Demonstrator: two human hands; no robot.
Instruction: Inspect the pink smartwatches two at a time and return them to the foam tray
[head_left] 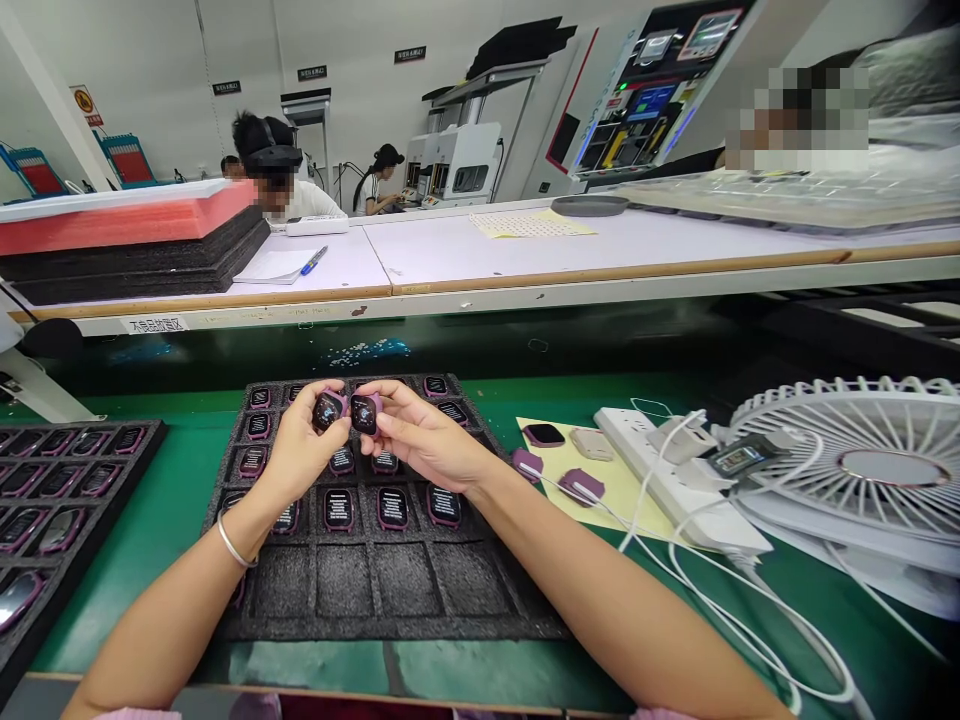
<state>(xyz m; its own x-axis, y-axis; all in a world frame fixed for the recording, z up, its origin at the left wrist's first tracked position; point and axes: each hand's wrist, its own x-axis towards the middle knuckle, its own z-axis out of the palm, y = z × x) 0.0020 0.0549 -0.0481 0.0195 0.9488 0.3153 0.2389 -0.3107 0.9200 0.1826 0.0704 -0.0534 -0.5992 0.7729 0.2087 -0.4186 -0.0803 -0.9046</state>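
Note:
My left hand (pixel 309 432) grips a purple smartwatch body (pixel 328 409) between thumb and fingers. Close beside it, my right hand (pixel 420 435) pinches a second purple smartwatch body (pixel 365 414). Both dark screens face me and are lit with small graphics. Under my hands lies a black foam tray (pixel 345 635) with square pockets. Many pockets hold similar watch bodies, such as a watch with white text on its screen (pixel 392 507). The tray's nearest row has bare pockets, and my forearms hide part of its sides.
On the right, purple pieces (pixel 581 486) lie on a yellow sheet (pixel 645 520) beside a white power strip (pixel 675 475) with cables and a white fan (pixel 862 465). Another watch tray (pixel 142 450) sits left. A raised shelf (pixel 450 265) crosses ahead, with people beyond it.

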